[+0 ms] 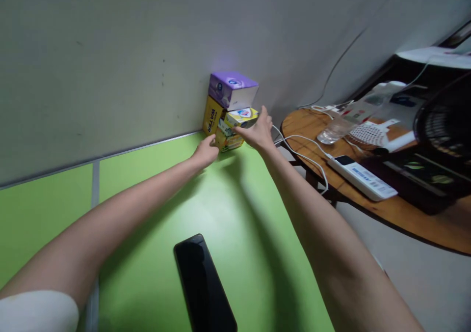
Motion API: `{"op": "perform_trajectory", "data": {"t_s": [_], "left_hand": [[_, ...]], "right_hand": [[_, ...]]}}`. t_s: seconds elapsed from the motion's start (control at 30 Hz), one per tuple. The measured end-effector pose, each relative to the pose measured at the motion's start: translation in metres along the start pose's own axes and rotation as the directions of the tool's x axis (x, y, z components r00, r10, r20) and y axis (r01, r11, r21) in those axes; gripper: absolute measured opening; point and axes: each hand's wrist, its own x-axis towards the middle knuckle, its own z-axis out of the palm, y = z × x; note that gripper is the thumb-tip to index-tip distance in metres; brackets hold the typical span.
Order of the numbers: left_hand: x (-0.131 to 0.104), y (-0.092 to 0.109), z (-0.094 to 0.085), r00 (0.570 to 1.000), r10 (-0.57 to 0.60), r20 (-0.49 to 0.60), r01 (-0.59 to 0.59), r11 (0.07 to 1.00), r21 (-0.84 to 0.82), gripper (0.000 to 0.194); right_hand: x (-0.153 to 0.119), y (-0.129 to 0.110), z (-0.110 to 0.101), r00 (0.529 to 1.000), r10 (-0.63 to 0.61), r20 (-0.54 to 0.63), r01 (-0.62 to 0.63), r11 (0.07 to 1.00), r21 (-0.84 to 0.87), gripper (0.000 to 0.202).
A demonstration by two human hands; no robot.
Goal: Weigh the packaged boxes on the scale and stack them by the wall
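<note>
Against the wall at the back of the green table (206,194) stands a small stack of packages. A purple tissue pack (232,87) lies on top, over a yellow box marked WATER (212,117) and a yellow and white box (241,117). Another yellow package (230,141) is at the bottom. My left hand (207,151) is beside the lower left of the stack, its fingers bent. At the right side my right hand (258,129) has its thumb and fingers spread around the yellow and white box's corner; contact is unclear.
A black phone (205,285) lies on the green table near the front. To the right, a round wooden table (305,123) holds a clear bottle (331,131), a white power strip (362,177), cables and a dark fan (447,116).
</note>
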Motion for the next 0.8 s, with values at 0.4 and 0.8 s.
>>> {"op": "perform_trajectory", "data": {"t_s": [0.4, 0.8], "left_hand": [[-0.234, -0.030, -0.108, 0.964, -0.245, -0.102, 0.220, 0.952, -0.212, 0.014], [-0.424, -0.122, -0.268, 0.973, 0.145, -0.179, 0.000, 0.778, 0.628, 0.076]], "right_hand": [[-0.261, -0.091, -0.039, 0.738, -0.557, 0.381, 0.438, 0.825, 0.358, 0.089], [-0.386, -0.224, 0.020, 0.259, -0.797, 0.546, 0.478, 0.597, 0.645, 0.057]]}}
